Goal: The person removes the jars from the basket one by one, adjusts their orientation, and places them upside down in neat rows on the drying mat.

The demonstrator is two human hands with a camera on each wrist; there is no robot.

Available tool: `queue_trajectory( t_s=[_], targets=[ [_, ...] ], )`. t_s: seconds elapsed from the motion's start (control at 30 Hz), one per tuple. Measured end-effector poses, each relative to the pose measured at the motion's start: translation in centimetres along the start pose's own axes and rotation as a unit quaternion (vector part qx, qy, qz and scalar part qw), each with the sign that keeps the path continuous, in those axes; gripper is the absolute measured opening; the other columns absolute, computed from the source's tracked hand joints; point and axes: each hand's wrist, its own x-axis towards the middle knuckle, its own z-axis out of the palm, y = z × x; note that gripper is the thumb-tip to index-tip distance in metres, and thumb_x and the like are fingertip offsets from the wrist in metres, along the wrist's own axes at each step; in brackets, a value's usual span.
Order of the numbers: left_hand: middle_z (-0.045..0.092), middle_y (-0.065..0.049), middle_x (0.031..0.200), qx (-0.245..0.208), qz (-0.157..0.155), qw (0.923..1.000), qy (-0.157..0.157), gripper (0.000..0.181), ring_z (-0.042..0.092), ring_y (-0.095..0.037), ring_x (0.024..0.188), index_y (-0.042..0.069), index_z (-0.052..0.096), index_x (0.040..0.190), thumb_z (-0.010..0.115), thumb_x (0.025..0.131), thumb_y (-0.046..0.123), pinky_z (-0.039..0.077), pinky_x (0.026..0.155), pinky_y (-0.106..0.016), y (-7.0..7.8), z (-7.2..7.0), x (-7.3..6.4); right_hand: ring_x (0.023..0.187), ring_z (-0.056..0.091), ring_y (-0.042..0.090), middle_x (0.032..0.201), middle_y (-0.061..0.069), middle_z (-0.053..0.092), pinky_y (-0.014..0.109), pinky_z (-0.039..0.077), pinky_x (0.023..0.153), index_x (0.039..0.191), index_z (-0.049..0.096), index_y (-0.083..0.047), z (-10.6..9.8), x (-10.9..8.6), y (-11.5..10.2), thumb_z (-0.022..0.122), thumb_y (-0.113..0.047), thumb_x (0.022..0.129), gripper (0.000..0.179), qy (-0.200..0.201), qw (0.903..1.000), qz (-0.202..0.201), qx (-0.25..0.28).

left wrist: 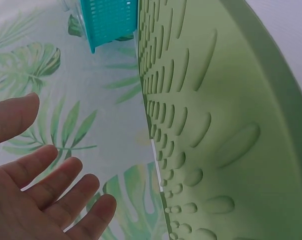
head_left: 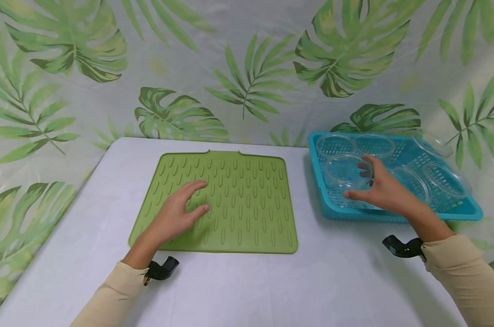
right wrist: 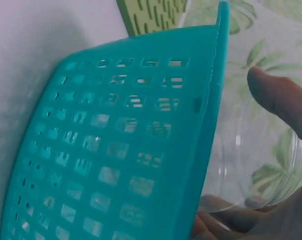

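My right hand reaches over the front of the blue basket and grips a clear round container at its right side. In the right wrist view, the thumb is above the clear wall and the fingers curve round below, partly hidden by the basket rim. My left hand hovers over the left part of the green ridged mat, holding nothing. Its fingers are spread and loosely bent in the left wrist view, with the thumb apart.
Several other clear round containers sit in the basket, some tilted against its right side. The white-covered table runs in front of the mat and basket. A leaf-patterned cloth hangs behind.
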Motion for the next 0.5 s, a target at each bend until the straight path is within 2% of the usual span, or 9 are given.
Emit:
queue_trajectory(
  t_s=[0.27, 0.5],
  targets=[
    [0.048, -0.017, 0.150, 0.002, 0.006, 1.0000, -0.002, 0.056, 0.041, -0.038, 0.143, 0.005, 0.049, 0.143, 0.069, 0.093, 0.017, 0.035, 0.117, -0.057, 0.1, -0.1, 0.0, 0.139, 0.034, 0.050, 0.156, 0.030, 0.030, 0.068, 0.037, 0.103, 0.157, -0.005, -0.003, -0.2, -0.9, -0.5, 0.078, -0.038, 0.085, 0.116, 0.042, 0.9987, -0.026, -0.007],
    [0.049, -0.016, 0.150, 0.001, -0.001, 1.0000, 0.001, 0.055, 0.042, -0.037, 0.142, 0.007, 0.048, 0.144, 0.068, 0.094, 0.018, 0.036, 0.116, -0.058, 0.2, -0.6, -0.1, 0.135, 0.036, 0.051, 0.153, 0.029, 0.034, 0.072, 0.035, 0.102, 0.159, -0.002, -0.010, -1.5, -2.0, -2.0, 0.081, -0.032, 0.083, 0.114, 0.095, 0.9946, -0.042, -0.011]
  ],
)
